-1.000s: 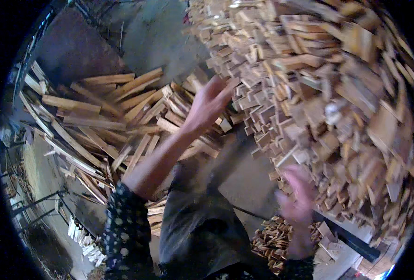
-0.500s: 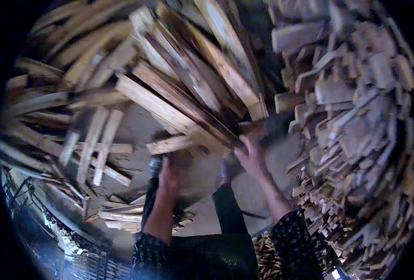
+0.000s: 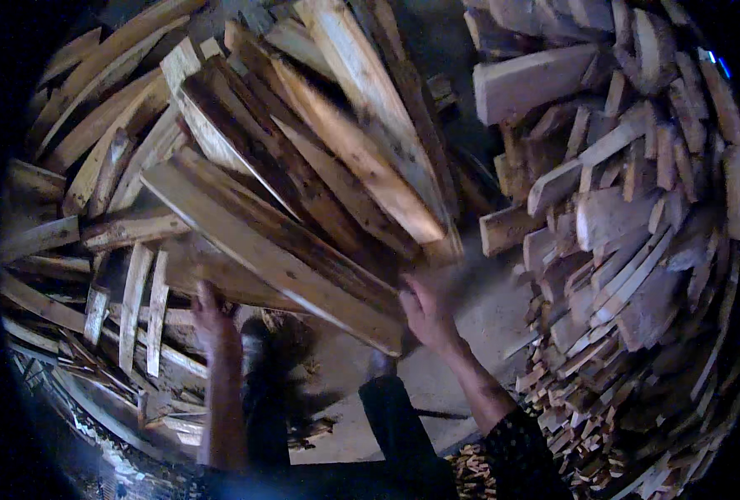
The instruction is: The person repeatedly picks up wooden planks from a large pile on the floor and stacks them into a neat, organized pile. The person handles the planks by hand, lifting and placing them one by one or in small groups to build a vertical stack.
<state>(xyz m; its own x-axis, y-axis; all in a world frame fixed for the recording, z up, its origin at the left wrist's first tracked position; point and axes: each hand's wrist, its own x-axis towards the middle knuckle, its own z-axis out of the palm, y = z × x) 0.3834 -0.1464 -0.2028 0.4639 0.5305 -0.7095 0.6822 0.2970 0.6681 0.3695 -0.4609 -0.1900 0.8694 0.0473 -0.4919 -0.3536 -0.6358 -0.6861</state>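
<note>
My left hand (image 3: 213, 323) is closed at the lower edge of a brown plank (image 3: 240, 286), which runs partly under a long, broad board (image 3: 274, 254). My right hand (image 3: 430, 315) has its fingers curled on the near end of the stacked boards, by a darker plank (image 3: 303, 229) lying alongside the broad one. Its fingertips are partly hidden there. Behind these, a light, rough-edged plank (image 3: 370, 100) and an orange-brown plank (image 3: 357, 154) slant away toward the top.
On the right rises a tall pile of split wood pieces (image 3: 620, 221). More long boards (image 3: 111, 62) lie at the upper left, with narrow slats (image 3: 157, 312) below them. My foot (image 3: 381, 363) stands on the dusty floor (image 3: 461, 400) close to the broad board's end.
My left hand has moved left, away from my right hand, and the plank at it now slants down to the right. The broad board's near end sits lower in view, nearer my foot.
</note>
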